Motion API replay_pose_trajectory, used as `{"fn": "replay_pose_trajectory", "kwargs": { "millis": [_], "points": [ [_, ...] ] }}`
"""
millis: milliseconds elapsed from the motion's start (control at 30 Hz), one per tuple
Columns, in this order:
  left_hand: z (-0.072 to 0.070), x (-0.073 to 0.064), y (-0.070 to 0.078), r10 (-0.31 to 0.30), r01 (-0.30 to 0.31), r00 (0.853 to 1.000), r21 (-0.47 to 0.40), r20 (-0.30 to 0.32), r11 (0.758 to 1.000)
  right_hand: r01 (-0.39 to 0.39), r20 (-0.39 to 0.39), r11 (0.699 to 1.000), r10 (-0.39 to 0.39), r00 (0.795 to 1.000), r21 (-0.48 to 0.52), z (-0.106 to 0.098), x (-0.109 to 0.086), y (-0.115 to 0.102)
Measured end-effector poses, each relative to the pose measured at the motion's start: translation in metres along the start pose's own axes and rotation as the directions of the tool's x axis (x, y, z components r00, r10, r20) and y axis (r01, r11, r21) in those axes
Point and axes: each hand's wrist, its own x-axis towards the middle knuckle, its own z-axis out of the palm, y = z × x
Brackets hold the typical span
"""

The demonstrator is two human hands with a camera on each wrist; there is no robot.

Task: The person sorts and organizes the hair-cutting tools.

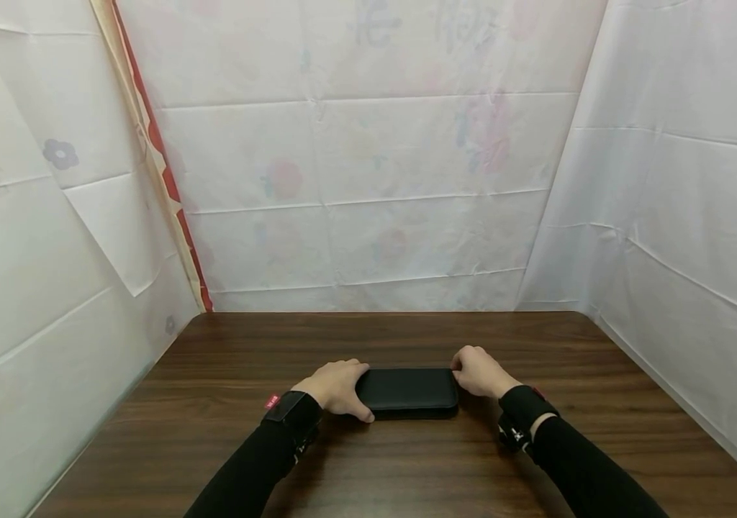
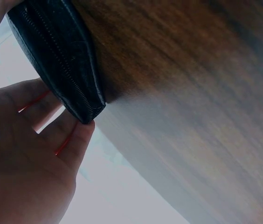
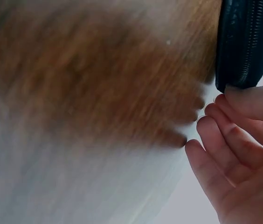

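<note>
A black leather-like zip case lies flat on the wooden table in front of me. Its zipper runs along the side, with the teeth showing in both wrist views. My left hand grips the left end, thumb at the near corner and fingers at the far one. In the left wrist view the fingers reach along the case's edge. At the right end, my right hand pinches the far corner between thumb and index finger. I cannot tell whether a zipper pull is between them. The other right fingers curl loosely below.
The dark brown wooden table spreads out around the case. White patterned sheets hang as a back wall, a left wall and a right wall. A red-and-cream strip runs down the back left corner.
</note>
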Motion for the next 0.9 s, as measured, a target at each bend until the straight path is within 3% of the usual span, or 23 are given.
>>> {"fn": "replay_pose_trajectory", "kwargs": {
  "millis": [367,533,767,900],
  "points": [
    [-0.001,-0.001,0.001,-0.008,0.008,1.0,-0.004,0.002,1.0,0.012,-0.002,0.999,-0.012,1.0,0.038,0.002,-0.001,0.004],
    [0.0,-0.001,0.0,-0.003,0.003,1.0,-0.002,0.0,1.0,0.052,0.011,0.997,-0.053,0.999,0.05,0.003,0.0,0.012],
    [0.0,-0.001,0.0,-0.007,0.007,1.0,-0.006,0.0,1.0,0.097,0.048,0.981,-0.107,0.993,0.165,-0.002,0.0,0.02],
    [0.0,-0.001,0.001,-0.003,0.003,1.0,-0.003,-0.001,1.0,0.114,0.043,0.98,-0.122,0.992,0.165,-0.002,0.001,0.024]
  ]
}}
